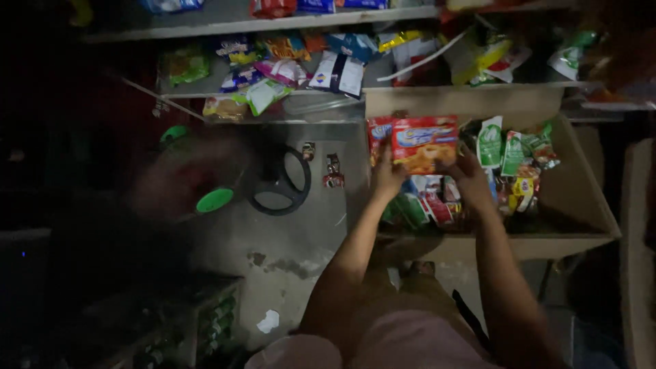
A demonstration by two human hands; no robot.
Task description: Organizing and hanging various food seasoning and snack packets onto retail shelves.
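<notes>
Head view looks down on two bare arms reaching forward into a large open cardboard box (581, 198) that stands on a dim concrete floor (294, 246). Between the hands sits a red snack packet (424, 142) with a blue and yellow front, held flat-face up toward the camera, its long axis running left to right. The left hand (387, 176) clasps the packet's lower left edge, fingers curled around it; the right hand (470, 174) takes the lower right edge in the same way. So each grip is closed on the packet, one at either end, and neither hand is nearer than the other: the packet lies directly ahead of both, just above the heap inside the box.

A second red packet (379, 133) shows partly behind the held one, at its left. Under and to the right lie more pouches, among them green and white sachets (490, 142) standing on end near the box's far wall, and a jumble of mixed wrappers (437, 205) below the wrists.

Beyond the box, shelves (273, 24) carry loose snack bags in many colours. On the floor to the left rest a black ring-shaped object (280, 184), a green lid (214, 200), and a couple of small sachets (333, 171). The left of the picture is too dark and blurred to read.
</notes>
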